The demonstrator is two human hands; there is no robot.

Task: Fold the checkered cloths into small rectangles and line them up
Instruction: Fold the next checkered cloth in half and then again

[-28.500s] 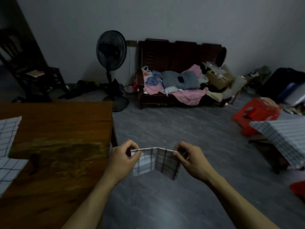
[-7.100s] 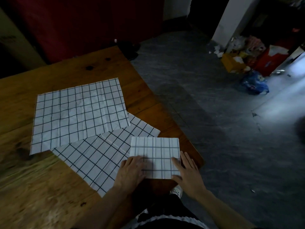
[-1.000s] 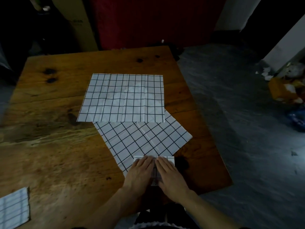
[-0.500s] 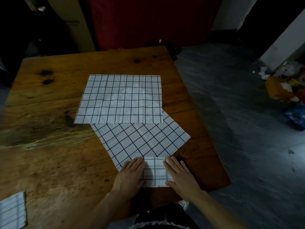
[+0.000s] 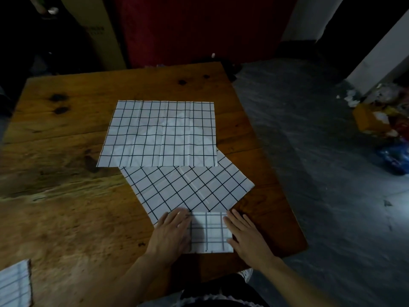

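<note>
A small folded checkered cloth (image 5: pixel 209 232) lies near the front edge of the wooden table (image 5: pixel 66 196). My left hand (image 5: pixel 171 232) presses flat on its left side and my right hand (image 5: pixel 245 234) lies flat along its right side, fingers spread. Behind it a larger checkered cloth (image 5: pixel 190 191) lies turned at an angle, partly under another unfolded checkered cloth (image 5: pixel 159 136) farther back. A folded checkered cloth (image 5: pixel 14 284) sits at the table's front left corner, cut off by the frame.
The table's right edge (image 5: pixel 276 173) drops to a grey floor (image 5: pixel 321 196). A cardboard box (image 5: pixel 101 34) and a red panel (image 5: pixel 199 27) stand behind the table. Litter (image 5: pixel 380 116) is piled on the floor at the far right.
My hands, together over the small folded cloth a second ago, have slid apart to its left and right sides, uncovering its middle. The camera view has shifted slightly.
</note>
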